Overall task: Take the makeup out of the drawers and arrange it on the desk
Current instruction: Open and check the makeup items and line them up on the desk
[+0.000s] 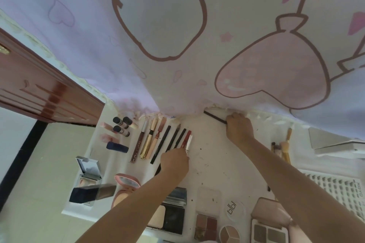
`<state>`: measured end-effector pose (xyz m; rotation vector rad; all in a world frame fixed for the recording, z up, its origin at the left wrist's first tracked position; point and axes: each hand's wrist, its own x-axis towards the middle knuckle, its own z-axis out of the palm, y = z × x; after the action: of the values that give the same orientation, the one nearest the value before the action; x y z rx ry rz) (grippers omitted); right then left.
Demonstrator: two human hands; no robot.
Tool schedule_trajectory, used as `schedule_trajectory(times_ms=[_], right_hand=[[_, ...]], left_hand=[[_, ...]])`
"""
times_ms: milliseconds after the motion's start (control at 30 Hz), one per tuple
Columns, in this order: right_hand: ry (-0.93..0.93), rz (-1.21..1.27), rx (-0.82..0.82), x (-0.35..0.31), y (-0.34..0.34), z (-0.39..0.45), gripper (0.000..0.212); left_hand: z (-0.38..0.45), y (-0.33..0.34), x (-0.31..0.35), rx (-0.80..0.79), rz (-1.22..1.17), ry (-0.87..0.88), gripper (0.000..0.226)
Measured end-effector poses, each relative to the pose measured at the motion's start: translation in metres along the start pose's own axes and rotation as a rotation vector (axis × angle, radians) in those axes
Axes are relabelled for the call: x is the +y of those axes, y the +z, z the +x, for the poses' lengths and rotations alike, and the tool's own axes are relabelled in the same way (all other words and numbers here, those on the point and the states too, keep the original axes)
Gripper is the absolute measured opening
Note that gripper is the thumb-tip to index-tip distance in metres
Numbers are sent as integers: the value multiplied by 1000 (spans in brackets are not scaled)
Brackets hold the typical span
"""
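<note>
On the white desk a row of slim makeup sticks lies side by side: a dark red gloss, a gold tube, a rose tube and black pencils. My left hand pinches a white-handled stick next to a red pencil at the row's right end. My right hand grips a thin black pencil that points up-left under the curtain hem. Eyeshadow palettes and compacts lie along the near edge.
A pink and white printed curtain hangs over the desk's far side. Small black-capped bottles stand at far left. Brushes lie at right beside a white perforated basket. A brown wooden door is at left.
</note>
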<state>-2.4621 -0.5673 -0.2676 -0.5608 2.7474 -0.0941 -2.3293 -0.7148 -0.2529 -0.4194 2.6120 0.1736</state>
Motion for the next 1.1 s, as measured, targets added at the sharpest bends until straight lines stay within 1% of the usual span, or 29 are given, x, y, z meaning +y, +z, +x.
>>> schedule_trajectory(times_ms=[100,200,233,300,367,400,467,500,533,600,667,700,733,800,867,933,1000,1033,1100], right_hand=[[-7,46,-12,8,0,-13,25],[-48,219,-39,14,-3,-33,23],[-85,276,-57,16,-6,-41,21],[-185,359,-116,17,-14,-57,14],[-258,418,-176,17,-27,-72,8],[-286,433,-197,18,-34,-78,8],[-328,439,-226,20,-45,-87,7],[-337,441,-237,22,-49,-91,7],[-341,443,-246,24,-54,-94,8],[-338,439,-282,31,-62,-100,12],[-355,454,-341,40,-68,-105,24],[-364,455,-361,44,-70,-108,29],[-374,447,-368,47,-72,-110,31],[-383,428,-354,51,-77,-113,27],[-394,441,-323,53,-81,-112,19],[-399,448,-321,50,-84,-110,18],[-400,455,-332,48,-86,-108,25],[-391,454,-321,51,-88,-108,29],[-320,515,-232,65,-97,-106,32]], left_hand=[[2,-4,0,-4,65,-10,34],[1,-7,4,77,30,22,38],[-2,-10,7,137,29,58,40],[-5,-16,11,379,65,193,47],[-3,-16,15,579,61,296,57],[-2,-15,17,657,22,339,53],[-1,-19,21,712,-55,452,37],[-3,-22,22,706,-71,526,26],[-4,-24,21,668,-77,595,18],[-12,-34,21,534,59,646,32],[-22,-41,23,313,195,662,38],[-28,-42,24,179,162,640,38],[-32,-42,26,54,93,602,37],[-40,-45,31,-60,-77,570,33],[-44,-47,31,-233,-401,504,28],[-45,-53,28,-475,-688,438,34],[-42,-62,22,-692,-830,373,38],[-40,-66,16,-759,-862,335,39],[-35,-72,-2,-818,-924,200,40]])
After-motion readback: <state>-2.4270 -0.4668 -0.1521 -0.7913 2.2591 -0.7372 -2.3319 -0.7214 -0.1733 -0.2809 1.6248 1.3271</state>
